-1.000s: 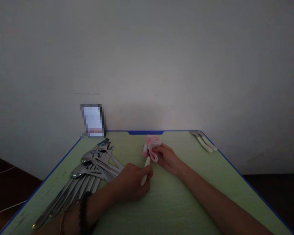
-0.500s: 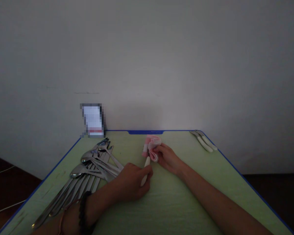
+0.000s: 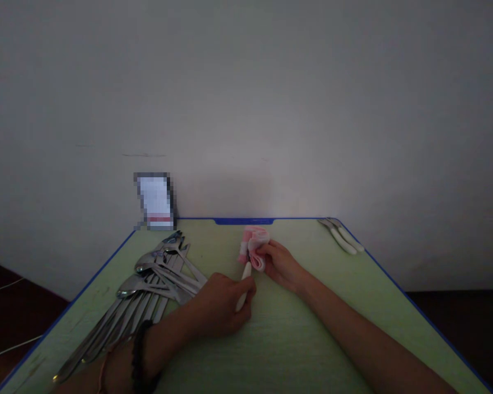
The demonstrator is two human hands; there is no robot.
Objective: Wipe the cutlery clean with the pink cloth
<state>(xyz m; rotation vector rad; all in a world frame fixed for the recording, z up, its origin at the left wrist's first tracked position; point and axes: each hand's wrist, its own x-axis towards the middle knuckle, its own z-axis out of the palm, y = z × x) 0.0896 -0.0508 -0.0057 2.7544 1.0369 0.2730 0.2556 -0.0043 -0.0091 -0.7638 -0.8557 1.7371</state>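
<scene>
My left hand (image 3: 225, 303) is closed round the white handle (image 3: 245, 284) of a piece of cutlery near the middle of the table. Its metal head is hidden in a folded pink-and-white cloth (image 3: 254, 243), so I cannot tell its kind. My right hand (image 3: 280, 265) pinches the cloth from the right, thumb on its near folds, pressing it about the upper end of the cutlery. Left of my left hand, partly behind the wrist, lies a heap of metal spoons and other cutlery (image 3: 152, 279).
Two white-handled pieces of cutlery (image 3: 343, 238) lie side by side at the far right corner. A pixelated phone-like screen (image 3: 156, 202) leans on the wall at the far left. The pale green table (image 3: 296, 339) has a blue edge and meets a grey wall (image 3: 246, 109).
</scene>
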